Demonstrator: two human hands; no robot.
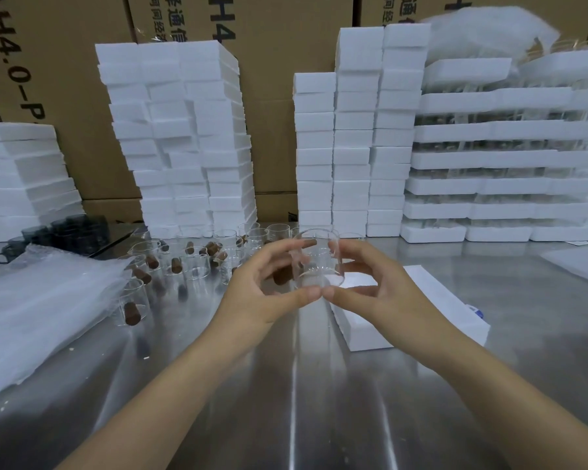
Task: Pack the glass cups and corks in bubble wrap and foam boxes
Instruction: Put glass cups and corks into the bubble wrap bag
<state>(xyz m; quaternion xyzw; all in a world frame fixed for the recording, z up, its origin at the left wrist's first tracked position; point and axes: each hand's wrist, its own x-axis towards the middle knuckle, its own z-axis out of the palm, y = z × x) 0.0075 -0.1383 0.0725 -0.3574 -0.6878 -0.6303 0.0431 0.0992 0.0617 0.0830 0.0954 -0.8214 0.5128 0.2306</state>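
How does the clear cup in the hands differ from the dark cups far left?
The clear cup is colourless; the dark cups are smoky grey. Left hand and right hand hold the clear cup lifted above the table; the dark cups stand untouched. One dark cup shows a handle; the clear cup none.

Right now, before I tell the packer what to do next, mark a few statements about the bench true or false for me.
1. The left hand and right hand together hold one clear glass cup above the table. True.
2. The nearest foam box stands on top of a tall stack. False: the foam box lies flat on the table, under the right hand.
3. The bubble wrap lies on the left side of the table. True.
4. All cups standing on the table are empty. False: several cups hold brown corks.
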